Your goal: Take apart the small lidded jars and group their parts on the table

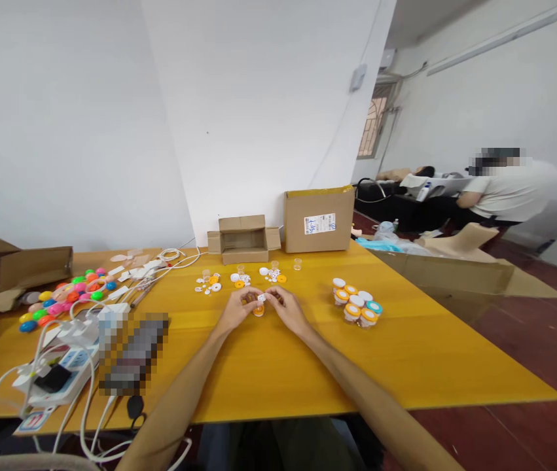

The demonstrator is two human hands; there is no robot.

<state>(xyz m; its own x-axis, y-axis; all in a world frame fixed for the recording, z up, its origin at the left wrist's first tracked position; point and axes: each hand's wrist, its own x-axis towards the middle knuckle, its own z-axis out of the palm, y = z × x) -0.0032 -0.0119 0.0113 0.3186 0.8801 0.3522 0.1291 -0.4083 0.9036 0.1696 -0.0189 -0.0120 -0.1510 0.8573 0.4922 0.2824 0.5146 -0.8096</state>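
Note:
My left hand (239, 310) and my right hand (283, 306) meet over the middle of the table. Between their fingertips they pinch a small white plastic piece with dark spots (261, 297). Just below it, an orange ring-like part (258, 311) shows close to my left fingers; whether it is held or resting on the table I cannot tell. Beyond my hands lie small groups of white discs (216, 287), orange rings (282, 279) and clear cups (298, 263). To the right stands a cluster of clear jars with orange, white and teal lids (355, 302).
An open small carton (243, 245) and a taller cardboard box (319, 221) stand at the back. On the left are colourful plastic balls (72, 296), a power strip with cables (74, 366) and a blurred dark device (135, 353). A person (514, 190) sits at far right.

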